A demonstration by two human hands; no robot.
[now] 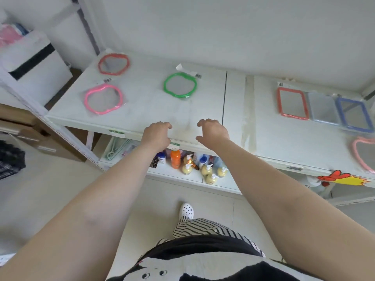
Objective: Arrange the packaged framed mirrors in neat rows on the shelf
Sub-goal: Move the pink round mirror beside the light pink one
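While over shelf point(142, 110), fingers point(166, 125) curled.

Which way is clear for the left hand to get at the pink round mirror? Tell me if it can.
Probably yes. The left hand is empty at the shelf's front edge, and the pink round mirror lies flat further back and left with only bare shelf between them.

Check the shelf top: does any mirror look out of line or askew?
Yes. The green mirror lies alone mid-shelf, level with neither the red round mirror nor the pink mirror at the left. At the right, three rectangular mirrors overlap edge to edge, and a pale pink mirror lies partly out of view.
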